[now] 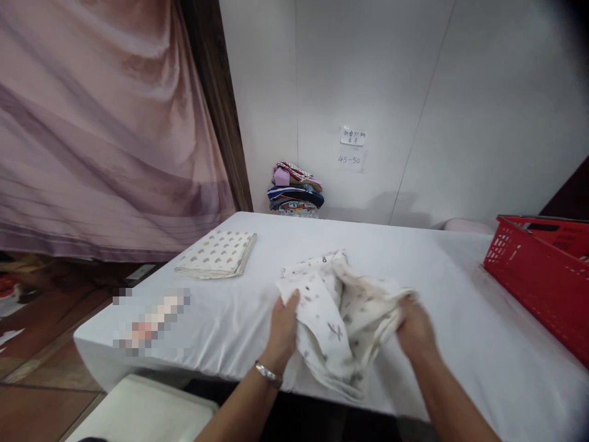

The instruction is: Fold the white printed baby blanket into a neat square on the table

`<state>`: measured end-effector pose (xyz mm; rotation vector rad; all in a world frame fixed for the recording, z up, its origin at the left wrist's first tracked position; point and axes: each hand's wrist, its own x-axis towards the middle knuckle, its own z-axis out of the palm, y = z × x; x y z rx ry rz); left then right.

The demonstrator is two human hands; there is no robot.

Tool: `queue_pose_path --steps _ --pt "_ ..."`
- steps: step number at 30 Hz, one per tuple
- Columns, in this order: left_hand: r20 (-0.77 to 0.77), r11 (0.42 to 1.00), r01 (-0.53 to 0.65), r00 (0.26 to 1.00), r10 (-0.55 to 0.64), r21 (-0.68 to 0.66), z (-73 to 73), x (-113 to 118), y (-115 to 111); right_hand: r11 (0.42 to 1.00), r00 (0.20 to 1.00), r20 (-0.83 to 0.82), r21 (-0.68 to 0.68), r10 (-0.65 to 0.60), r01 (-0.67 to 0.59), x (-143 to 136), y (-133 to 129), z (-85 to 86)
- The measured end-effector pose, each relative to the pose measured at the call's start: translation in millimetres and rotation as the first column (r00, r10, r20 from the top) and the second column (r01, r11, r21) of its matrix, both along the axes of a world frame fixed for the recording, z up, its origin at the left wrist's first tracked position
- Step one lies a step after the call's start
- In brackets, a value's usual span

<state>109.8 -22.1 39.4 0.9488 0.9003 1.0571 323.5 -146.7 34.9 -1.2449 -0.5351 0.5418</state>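
A white cloth with small dark prints [326, 313] hangs loosely bunched between my two hands, over the front part of the white-covered table [230, 319]. My left hand [284, 325] is closed on its left edge, thumb on top; a silver band circles that wrist. On the right side, my right hand [415, 325], slightly blurred, grips a bunched corner of the same cloth. Farther back on the left lies a folded white cloth with a grey pattern [218, 253], flat on the table and touched by neither hand.
A red basket [538, 276] stands at the right. Folded fabrics [296, 190] are stacked by the back wall, left of paper notes [353, 147]. A pixelated item [154, 319] lies front left. A white stool [142, 411] is below, and a pink curtain [105, 135] hangs left.
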Motion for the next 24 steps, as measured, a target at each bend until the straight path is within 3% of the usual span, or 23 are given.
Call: queue_pose_path --steps 3,5,8,12,14,16,20,24 --pt "0.040 0.953 -0.230 0.973 0.227 0.197 25.9 -24.3 19.3 0.987 0.989 -0.069 0.084 -0.132 0.138 48.1 -18.4 11.4" --pt "0.014 0.913 -0.298 0.952 0.306 0.279 30.1 -39.6 20.6 0.974 0.970 -0.159 0.102 -0.184 0.202 64.1 -32.3 4.8" --pt "-0.107 0.945 -0.255 0.954 0.281 0.204 10.8 -59.6 9.3 0.981 0.955 -0.240 0.041 -0.173 0.188 65.5 -53.6 -22.3" --pt "-0.412 0.981 -0.178 0.902 0.129 -0.082 -29.7 -86.2 -4.4 0.994 0.925 -0.366 -0.076 -0.096 0.073 54.6 -77.8 -56.5" --pt "-0.546 0.980 -0.143 0.837 0.044 -0.140 -39.7 -98.9 -5.3 0.992 0.901 -0.427 -0.120 -0.080 0.031 51.5 -84.5 -62.3" --pt "-0.678 0.992 -0.080 0.735 -0.010 -0.101 -40.5 -110.1 -3.1 0.990 0.889 -0.452 -0.138 -0.067 0.005 49.8 -86.3 -61.0" --pt "-0.896 0.999 0.036 0.444 0.016 0.036 -26.8 -128.7 4.4 0.984 0.888 -0.459 -0.153 0.012 -0.092 47.6 -80.2 -53.8" --pt "-0.934 0.995 0.029 0.348 0.077 0.093 -5.0 -144.3 12.3 0.929 0.906 -0.393 -0.255 0.156 -0.270 53.0 -69.7 -50.5"
